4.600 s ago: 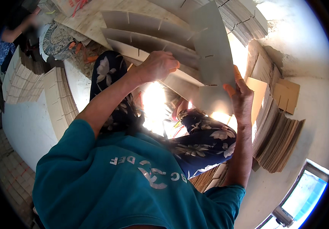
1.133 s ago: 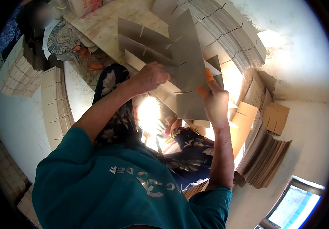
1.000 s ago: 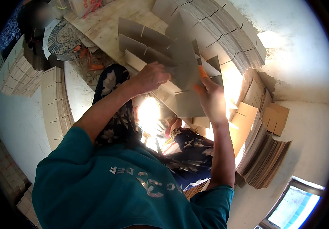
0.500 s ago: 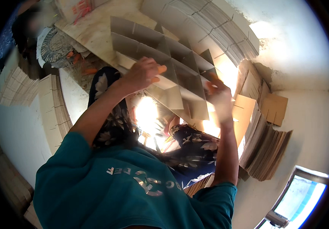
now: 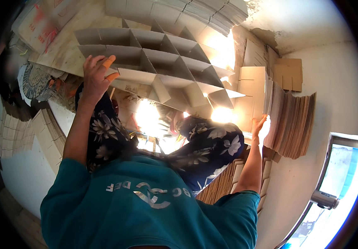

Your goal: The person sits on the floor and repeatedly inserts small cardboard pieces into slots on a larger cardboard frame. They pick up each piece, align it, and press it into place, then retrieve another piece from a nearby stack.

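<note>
An opened cardboard divider grid (image 5: 166,70) with several cells lies spread out ahead of me. My left hand (image 5: 94,76), with orange covers on two fingertips, grips the grid's left edge. My right hand (image 5: 258,127) is off the grid, fingers apart, and touches the edge of a stack of flat brown cardboard sheets (image 5: 289,124) at the right. My knees in flowered trousers (image 5: 206,143) are below the grid.
More flat divider stacks stand at the top (image 5: 212,10) and at the left (image 5: 19,133). A printed flat carton (image 5: 42,25) lies at the upper left, a round grille (image 5: 31,81) beside it. A window (image 5: 339,178) is at the lower right.
The folded divider has been pulled open into a full grid and lowered. My right hand has let go of it and swung right to the cardboard stack.
</note>
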### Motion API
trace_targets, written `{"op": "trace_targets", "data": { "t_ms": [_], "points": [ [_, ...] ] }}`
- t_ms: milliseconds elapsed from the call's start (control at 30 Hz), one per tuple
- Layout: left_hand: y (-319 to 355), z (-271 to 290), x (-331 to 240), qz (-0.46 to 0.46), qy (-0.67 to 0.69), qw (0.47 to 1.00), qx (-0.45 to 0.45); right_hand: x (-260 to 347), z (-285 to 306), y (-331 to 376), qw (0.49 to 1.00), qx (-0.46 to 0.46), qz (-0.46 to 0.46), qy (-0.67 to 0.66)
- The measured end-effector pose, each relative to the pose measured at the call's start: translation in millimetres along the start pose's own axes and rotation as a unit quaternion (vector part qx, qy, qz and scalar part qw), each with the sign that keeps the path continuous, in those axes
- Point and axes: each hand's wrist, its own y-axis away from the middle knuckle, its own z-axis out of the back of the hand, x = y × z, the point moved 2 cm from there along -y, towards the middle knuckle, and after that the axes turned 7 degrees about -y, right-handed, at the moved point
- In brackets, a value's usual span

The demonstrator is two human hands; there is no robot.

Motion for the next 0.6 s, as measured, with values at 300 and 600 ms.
{"op": "trace_targets", "data": {
  "t_ms": [300, 600],
  "points": [
    [12.3, 14.9, 10.9, 0.079, -0.014, 0.995, -0.06, 203.9, 90.7, -43.2, 0.974, -0.194, 0.116, -0.006],
    [13.0, -0.4, 23.6, 0.11, 0.177, 0.975, -0.079, 444.7, 49.6, -18.2, 0.895, 0.146, 0.202, -0.37]
  ]
}}
